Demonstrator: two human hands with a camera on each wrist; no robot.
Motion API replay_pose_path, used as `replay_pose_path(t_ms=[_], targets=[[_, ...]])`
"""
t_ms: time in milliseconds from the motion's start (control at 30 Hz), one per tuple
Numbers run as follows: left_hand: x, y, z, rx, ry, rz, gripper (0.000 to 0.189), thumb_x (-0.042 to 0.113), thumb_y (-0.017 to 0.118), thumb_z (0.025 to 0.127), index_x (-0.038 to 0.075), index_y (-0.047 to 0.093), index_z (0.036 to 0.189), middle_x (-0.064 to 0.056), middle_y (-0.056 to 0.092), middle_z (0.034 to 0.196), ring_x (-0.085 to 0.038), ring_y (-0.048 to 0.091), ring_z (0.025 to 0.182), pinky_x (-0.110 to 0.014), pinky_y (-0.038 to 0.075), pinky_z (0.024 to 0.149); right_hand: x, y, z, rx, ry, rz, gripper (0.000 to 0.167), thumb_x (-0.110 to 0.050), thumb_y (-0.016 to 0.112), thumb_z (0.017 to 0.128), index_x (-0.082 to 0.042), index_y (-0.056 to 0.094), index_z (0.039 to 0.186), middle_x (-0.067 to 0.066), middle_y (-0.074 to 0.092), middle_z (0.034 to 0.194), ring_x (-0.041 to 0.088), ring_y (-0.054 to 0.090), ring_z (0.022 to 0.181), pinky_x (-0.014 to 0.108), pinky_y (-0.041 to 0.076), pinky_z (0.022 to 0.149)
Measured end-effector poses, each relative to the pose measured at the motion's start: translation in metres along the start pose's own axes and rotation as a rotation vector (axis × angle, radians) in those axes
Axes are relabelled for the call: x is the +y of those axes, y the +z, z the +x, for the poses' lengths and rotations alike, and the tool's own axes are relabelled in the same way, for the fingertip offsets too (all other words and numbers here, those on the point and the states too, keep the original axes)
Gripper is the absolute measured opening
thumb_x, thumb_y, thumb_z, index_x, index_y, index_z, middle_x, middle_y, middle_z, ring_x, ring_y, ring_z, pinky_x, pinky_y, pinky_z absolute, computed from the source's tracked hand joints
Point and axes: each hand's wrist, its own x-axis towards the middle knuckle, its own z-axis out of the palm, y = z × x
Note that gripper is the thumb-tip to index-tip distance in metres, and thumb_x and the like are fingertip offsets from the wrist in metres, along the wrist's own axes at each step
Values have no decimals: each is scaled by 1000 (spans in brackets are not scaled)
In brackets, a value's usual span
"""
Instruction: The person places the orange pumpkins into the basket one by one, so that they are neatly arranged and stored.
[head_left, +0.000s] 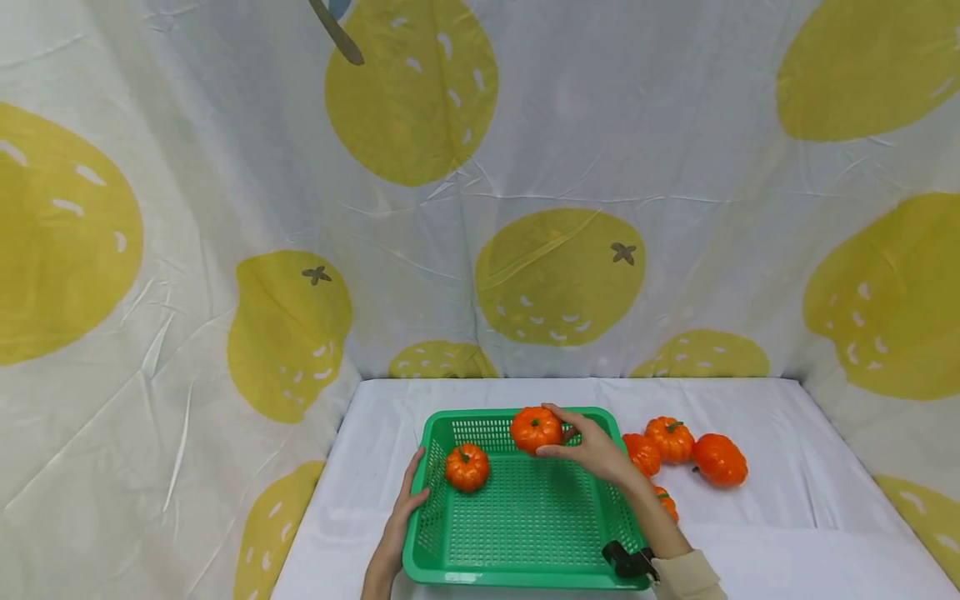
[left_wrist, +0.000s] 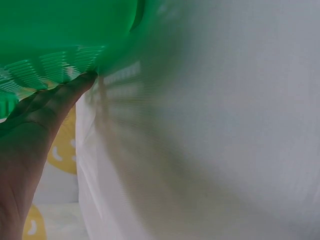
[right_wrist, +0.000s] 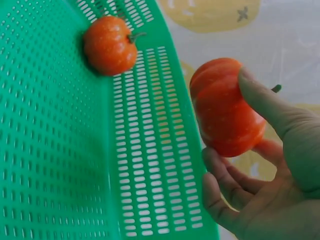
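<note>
My right hand [head_left: 596, 450] holds a small orange pumpkin [head_left: 535, 430] with a green stem over the back right of a green plastic basket [head_left: 525, 577]. In the right wrist view the thumb lies on one side of this pumpkin [right_wrist: 220, 110] and the fingers on the other. A second pumpkin [head_left: 467, 467] sits inside the basket at the left. My left hand [head_left: 397, 525] rests against the basket's left side, thumb at the rim. In the left wrist view its fingers [left_wrist: 60, 100] extend straight along the slotted outer wall.
Right of the basket several more orange pumpkins lie on the white cloth, among them a ribbed one [head_left: 670, 440] and one on its side [head_left: 720, 460]. Another pumpkin [head_left: 665, 502] is partly hidden by the right forearm. A lemon-print curtain [head_left: 555, 275] hangs behind the table.
</note>
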Motion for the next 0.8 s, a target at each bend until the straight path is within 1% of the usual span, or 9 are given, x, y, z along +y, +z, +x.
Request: replay_pose_path(t_ms=[100, 200, 333, 433, 567, 667, 800], targets=[[0, 0, 0, 1, -3, 4, 64, 34, 38, 109, 38, 11, 167, -5, -4, 176, -40, -4, 161, -70, 4, 123, -1, 5, 5, -48, 4, 15, 80, -35, 81, 90, -12, 45, 157, 19, 55, 146, 27, 58, 105, 31, 51, 75], [0, 0, 1, 2, -2, 7, 64, 34, 38, 109, 38, 11, 167, -5, -4, 176, -41, -3, 161, -69, 5, 123, 0, 10, 11, -95, -21, 15, 80, -32, 82, 89, -8, 46, 156, 20, 59, 138, 27, 58, 101, 31, 50, 75], [0, 0, 1, 1, -5, 17, 63, 33, 37, 109, 38, 11, 167, -5, -3, 176, -40, -1, 161, -65, 11, 122, 4, 19, 16, -144, -52, 31, 78, -25, 82, 89, -1, 46, 154, 25, 60, 132, 24, 59, 95, 30, 51, 74], [0, 0, 1, 0, -9, 19, 64, 33, 36, 109, 38, 10, 167, -6, -3, 176, -40, 0, 161, -63, 13, 122, 9, 26, 18, -172, -31, 65, 79, -21, 83, 88, 1, 45, 154, 28, 59, 131, 26, 62, 95, 31, 53, 75], [0, 0, 1, -2, -11, 8, 64, 33, 37, 109, 38, 10, 167, -6, -4, 176, -41, -1, 161, -64, 11, 122, 14, 34, 19, -195, 21, 72, 82, -21, 85, 87, 3, 44, 154, 28, 59, 129, 29, 64, 98, 32, 54, 77], [-1, 0, 1, -4, -10, 10, 64, 33, 37, 109, 37, 10, 167, -6, -4, 176, -42, -1, 161, -64, 12, 122, 17, 39, 19, -194, 46, 49, 82, -20, 86, 85, 4, 46, 152, 27, 61, 126, 30, 62, 100, 31, 53, 77], [-1, 0, 1, -3, -16, 6, 64, 32, 37, 109, 37, 10, 167, -6, -4, 176, -41, -1, 161, -63, 12, 122, 19, 44, 21, -175, 90, 12, 81, -14, 89, 81, 3, 51, 149, 26, 63, 124, 31, 59, 102, 32, 49, 75]])
